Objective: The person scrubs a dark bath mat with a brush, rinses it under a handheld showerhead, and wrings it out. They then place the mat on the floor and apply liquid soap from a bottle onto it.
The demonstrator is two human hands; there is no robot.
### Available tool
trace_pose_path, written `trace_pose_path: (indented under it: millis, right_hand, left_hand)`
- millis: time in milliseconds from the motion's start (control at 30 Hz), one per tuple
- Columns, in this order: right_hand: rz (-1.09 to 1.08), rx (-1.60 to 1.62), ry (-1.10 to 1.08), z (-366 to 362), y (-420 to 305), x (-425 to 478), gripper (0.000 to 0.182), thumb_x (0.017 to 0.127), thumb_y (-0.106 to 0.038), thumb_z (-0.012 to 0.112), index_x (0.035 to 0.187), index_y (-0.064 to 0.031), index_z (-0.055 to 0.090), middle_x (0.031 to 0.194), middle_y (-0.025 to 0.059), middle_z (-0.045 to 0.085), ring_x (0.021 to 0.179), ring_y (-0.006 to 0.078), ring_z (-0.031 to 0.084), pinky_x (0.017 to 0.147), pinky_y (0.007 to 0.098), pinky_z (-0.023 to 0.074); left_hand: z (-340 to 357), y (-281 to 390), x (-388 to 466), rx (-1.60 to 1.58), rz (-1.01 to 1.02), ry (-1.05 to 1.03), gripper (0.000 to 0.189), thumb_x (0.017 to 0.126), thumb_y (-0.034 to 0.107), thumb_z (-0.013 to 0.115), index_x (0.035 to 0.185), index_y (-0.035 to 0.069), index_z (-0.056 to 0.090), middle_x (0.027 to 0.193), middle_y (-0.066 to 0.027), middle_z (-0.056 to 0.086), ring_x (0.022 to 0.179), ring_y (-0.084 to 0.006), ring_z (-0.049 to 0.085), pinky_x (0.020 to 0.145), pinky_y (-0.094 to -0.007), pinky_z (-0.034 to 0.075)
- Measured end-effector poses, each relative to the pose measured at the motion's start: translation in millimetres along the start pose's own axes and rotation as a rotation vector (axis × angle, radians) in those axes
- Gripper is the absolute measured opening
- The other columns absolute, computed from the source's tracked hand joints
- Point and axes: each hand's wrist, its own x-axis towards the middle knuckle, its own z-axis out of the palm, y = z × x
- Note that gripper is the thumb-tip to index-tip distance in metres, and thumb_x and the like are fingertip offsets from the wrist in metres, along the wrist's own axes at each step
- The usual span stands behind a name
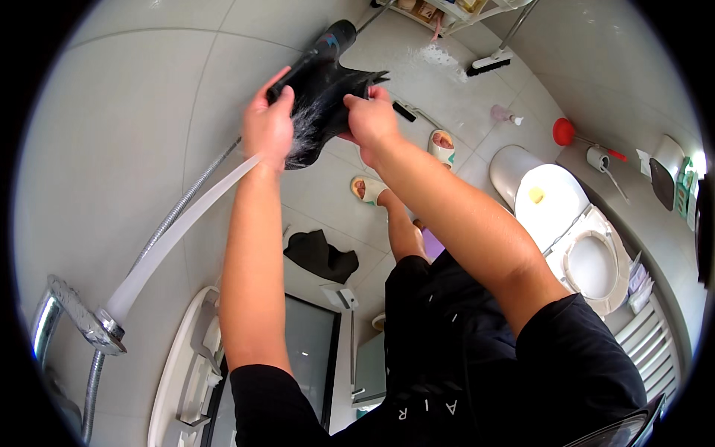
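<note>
A wet black flexible item (321,109), perhaps rubber or fabric, is spread between my hands, its exact kind unclear. My left hand (269,125) grips its left edge, thumb on top. My right hand (370,120) pinches its right edge. A thick stream of water (184,234) arcs from a chrome wall tap (109,329) at the lower left, meets my left wrist and splashes over the black surface. Just beyond the item is a dark cylinder with a blue and red mark (338,38); whether it is part of the item I cannot tell.
A metal shower hose (179,207) runs along the left wall. On the tiled floor lie a black cloth or mat (321,257), a pump bottle (505,114) and a squeegee (405,110). A broom (490,63), a red plunger (563,132) and an open toilet (592,265) stand to the right. Foam (438,56) covers some floor.
</note>
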Motion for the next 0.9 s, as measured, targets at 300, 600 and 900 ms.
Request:
trace_pose_path:
  millis: [300,600,900]
  right_hand:
    - [-0.293,-0.715,-0.05,38.2,6.6,-8.0,0.04,0.089,-0.023,0.061,0.122,-0.0023,0.05,0.118,0.0267,0.067,0.109,0.047,0.066,0.097,0.049,0.051]
    - [-0.321,-0.652,-0.266,27.8,25.8,-16.5,0.037,0.095,-0.027,0.055,0.122,-0.0028,0.065,0.12,0.0217,0.068,0.107,0.0408,0.067,0.096,0.0442,0.0524]
    - [-0.645,-1.265,-0.507,29.2,32.8,-42.5,0.082,0.101,-0.064,0.037,0.158,-0.0057,0.039,0.164,0.0288,0.031,0.155,0.0418,0.025,0.127,0.0491,0.0187]
  left_hand:
    - [13.4,-57.8,-42.2,-0.551,-0.436,0.141,0.037,0.102,0.022,0.057,0.131,-0.002,0.061,0.125,-0.0121,0.066,0.115,-0.0213,0.063,0.098,-0.0363,0.05]
    - [31.1,-55.0,-63.2,-0.723,-0.319,0.12,0.05,0.11,0.044,0.042,0.138,0.005,0.056,0.134,-0.0075,0.062,0.121,-0.0203,0.062,0.099,-0.0369,0.051]
    - [-7.5,-61.0,-84.1,-0.854,-0.27,0.138,0.048,0.112,0.033,0.039,0.147,0.001,0.047,0.149,-0.0129,0.052,0.134,-0.0282,0.054,0.112,-0.0442,0.045]
